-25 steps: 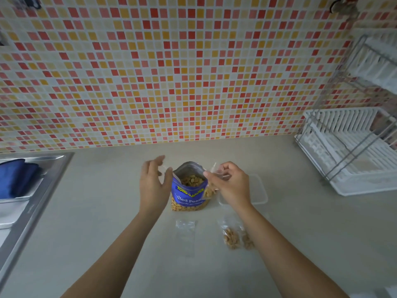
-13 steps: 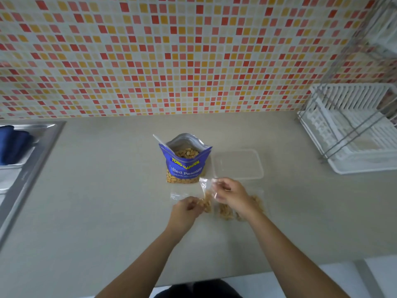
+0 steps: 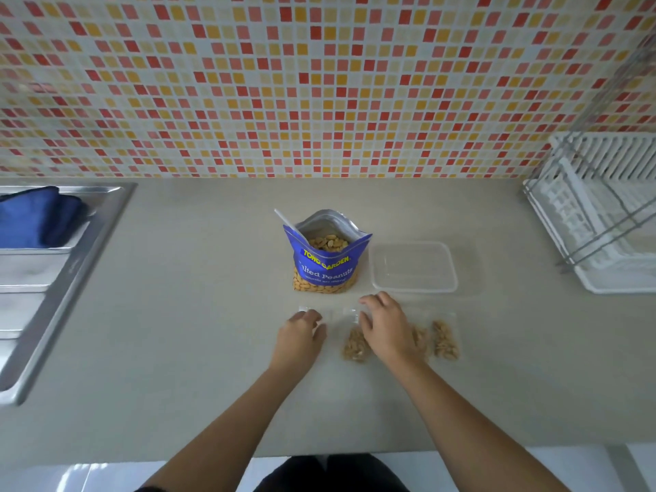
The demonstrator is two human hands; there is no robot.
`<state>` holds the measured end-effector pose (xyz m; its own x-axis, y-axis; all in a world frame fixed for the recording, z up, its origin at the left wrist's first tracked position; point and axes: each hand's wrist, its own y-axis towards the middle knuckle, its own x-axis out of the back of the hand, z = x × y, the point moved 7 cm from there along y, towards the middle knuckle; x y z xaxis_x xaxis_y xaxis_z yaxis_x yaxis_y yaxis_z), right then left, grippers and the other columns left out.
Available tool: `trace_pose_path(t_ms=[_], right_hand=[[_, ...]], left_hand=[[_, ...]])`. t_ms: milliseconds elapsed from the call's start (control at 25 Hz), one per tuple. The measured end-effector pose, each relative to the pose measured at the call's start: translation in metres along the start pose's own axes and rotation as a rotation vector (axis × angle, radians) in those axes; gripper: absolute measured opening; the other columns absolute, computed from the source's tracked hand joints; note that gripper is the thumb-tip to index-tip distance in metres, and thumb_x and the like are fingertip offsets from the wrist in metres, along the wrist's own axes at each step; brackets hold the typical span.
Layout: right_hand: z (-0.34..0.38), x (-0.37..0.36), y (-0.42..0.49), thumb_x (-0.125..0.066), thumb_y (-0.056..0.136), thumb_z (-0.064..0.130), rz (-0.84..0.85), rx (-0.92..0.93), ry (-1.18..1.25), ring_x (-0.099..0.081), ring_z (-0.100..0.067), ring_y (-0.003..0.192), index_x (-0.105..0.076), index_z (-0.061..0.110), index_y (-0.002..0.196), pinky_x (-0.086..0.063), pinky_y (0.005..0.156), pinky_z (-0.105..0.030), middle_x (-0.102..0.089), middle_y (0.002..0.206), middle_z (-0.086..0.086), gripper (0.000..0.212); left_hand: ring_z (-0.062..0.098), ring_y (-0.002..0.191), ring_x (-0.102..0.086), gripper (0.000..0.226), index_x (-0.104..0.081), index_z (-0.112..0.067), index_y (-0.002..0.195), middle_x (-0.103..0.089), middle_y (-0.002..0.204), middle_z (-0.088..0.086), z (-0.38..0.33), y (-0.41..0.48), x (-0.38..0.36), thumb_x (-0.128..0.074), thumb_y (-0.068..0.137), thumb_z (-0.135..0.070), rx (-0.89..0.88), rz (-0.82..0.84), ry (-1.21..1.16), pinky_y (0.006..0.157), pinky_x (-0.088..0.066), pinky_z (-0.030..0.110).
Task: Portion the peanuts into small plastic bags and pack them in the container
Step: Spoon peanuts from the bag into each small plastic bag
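An open blue peanut bag (image 3: 326, 257) stands on the counter with peanuts showing inside. To its right sits an empty clear plastic container (image 3: 413, 266). A small filled bag (image 3: 355, 346) lies flat in front, and my right hand (image 3: 385, 326) rests with fingers spread over its right side and top. Two more filled small bags (image 3: 445, 340) lie to the right, one partly hidden by my right wrist. My left hand (image 3: 301, 332) has its fingers curled down on an empty small plastic bag (image 3: 332, 314) lying on the counter.
A steel sink (image 3: 53, 278) with a blue cloth (image 3: 35, 218) is at the left. A white dish rack (image 3: 603, 221) stands at the right. The tiled wall (image 3: 319, 83) runs behind, and the counter's front edge is close to my body.
The filled small bag that both hands held above the counter now lies flat. My left hand has shifted left onto the empty bag. The view has tilted downward.
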<state>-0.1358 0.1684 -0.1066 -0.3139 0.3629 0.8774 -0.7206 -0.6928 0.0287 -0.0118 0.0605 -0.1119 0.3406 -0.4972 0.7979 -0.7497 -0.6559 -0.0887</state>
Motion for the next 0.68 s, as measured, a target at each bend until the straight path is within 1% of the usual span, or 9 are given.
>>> trace_pose_path(t_ms=[40, 120, 240, 280, 360, 480, 560, 640, 680], right_hand=[[0.009, -0.003, 0.001, -0.060, 0.078, 0.009, -0.010, 0.049, 0.012, -0.059, -0.033, 0.090, -0.066, 0.010, 0.099, -0.050, 0.075, -0.036, -0.061, 0.095, -0.013, 0.022], [0.026, -0.019, 0.003, -0.061, 0.075, 0.009, 0.023, 0.138, -0.011, -0.060, -0.034, 0.086, -0.067, 0.009, 0.098, -0.052, 0.074, -0.037, -0.062, 0.092, -0.013, 0.023], [0.042, -0.049, 0.007, -0.062, 0.079, 0.021, 0.159, 0.166, -0.107, -0.056, -0.035, 0.096, -0.064, 0.010, 0.106, -0.048, 0.083, -0.041, -0.059, 0.102, -0.014, 0.030], [0.046, -0.057, 0.008, -0.062, 0.080, 0.025, 0.196, 0.153, -0.144, -0.053, -0.034, 0.101, -0.062, 0.011, 0.109, -0.046, 0.086, -0.040, -0.057, 0.106, -0.013, 0.033], [0.050, -0.063, 0.010, -0.062, 0.081, 0.028, 0.206, 0.125, -0.205, -0.050, -0.030, 0.106, -0.061, 0.015, 0.109, -0.043, 0.087, -0.038, -0.054, 0.112, -0.009, 0.031], [0.058, -0.061, 0.010, -0.061, 0.082, 0.020, 0.185, 0.124, -0.179, -0.050, -0.026, 0.105, -0.064, 0.017, 0.100, -0.041, 0.082, -0.033, -0.057, 0.109, -0.005, 0.018], [0.054, -0.056, 0.008, -0.060, 0.081, 0.017, 0.160, 0.021, 0.026, -0.055, -0.023, 0.095, -0.062, 0.016, 0.096, -0.039, 0.074, -0.028, -0.062, 0.099, -0.003, 0.014], [0.043, -0.049, 0.004, -0.063, 0.082, 0.017, 0.151, -0.220, 0.427, -0.057, -0.015, 0.079, -0.056, 0.018, 0.097, -0.037, 0.070, -0.023, -0.063, 0.085, 0.003, 0.016], [0.041, -0.047, 0.002, -0.065, 0.082, 0.017, 0.162, -0.292, 0.639, -0.057, -0.011, 0.074, -0.052, 0.021, 0.096, -0.038, 0.070, -0.023, -0.062, 0.079, 0.005, 0.019]], left_hand=[[0.035, 0.090, -0.064, 0.024, -0.065, -0.005, 0.106, -0.066, 0.101, 0.016, 0.010, 0.009, 0.006, -0.058, 0.085, -0.013, -0.020, -0.017, 0.017, 0.081, -0.050, 0.036], [0.036, 0.102, -0.059, 0.033, -0.061, -0.007, 0.117, -0.062, 0.117, 0.015, 0.027, 0.024, 0.010, -0.055, 0.085, -0.007, -0.045, 0.037, 0.084, 0.091, -0.046, 0.036], [0.032, 0.116, -0.048, 0.039, -0.055, -0.015, 0.126, -0.053, 0.131, 0.006, 0.043, 0.033, -0.004, -0.055, 0.087, -0.014, -0.096, 0.197, 0.225, 0.100, -0.040, 0.036], [0.030, 0.117, -0.046, 0.038, -0.055, -0.016, 0.125, -0.051, 0.131, 0.005, 0.045, 0.032, -0.009, -0.054, 0.087, -0.017, -0.106, 0.220, 0.260, 0.100, -0.040, 0.036], [0.030, 0.112, -0.047, 0.032, -0.058, -0.012, 0.119, -0.053, 0.125, 0.007, 0.045, 0.030, -0.010, -0.054, 0.087, -0.016, -0.073, 0.183, 0.248, 0.096, -0.040, 0.032], [0.033, 0.097, -0.054, 0.016, -0.065, -0.005, 0.096, -0.060, 0.102, 0.014, 0.039, 0.027, 0.000, -0.054, 0.084, -0.009, -0.069, 0.107, 0.180, 0.082, -0.039, 0.032], [0.031, 0.081, -0.057, 0.007, -0.062, -0.008, 0.075, -0.060, 0.082, 0.011, 0.042, 0.023, 0.010, -0.058, 0.080, -0.005, -0.001, 0.070, -0.007, 0.067, -0.039, 0.027], [0.020, 0.066, -0.054, 0.021, -0.053, -0.017, 0.063, -0.059, 0.070, 0.003, 0.050, 0.018, 0.022, -0.064, 0.079, -0.008, 0.158, 0.036, -0.247, 0.055, -0.036, 0.016], [0.015, 0.061, -0.052, 0.024, -0.051, -0.018, 0.062, -0.059, 0.067, 0.001, 0.052, 0.015, 0.028, -0.068, 0.078, -0.011, 0.226, 0.024, -0.350, 0.053, -0.036, 0.013]])
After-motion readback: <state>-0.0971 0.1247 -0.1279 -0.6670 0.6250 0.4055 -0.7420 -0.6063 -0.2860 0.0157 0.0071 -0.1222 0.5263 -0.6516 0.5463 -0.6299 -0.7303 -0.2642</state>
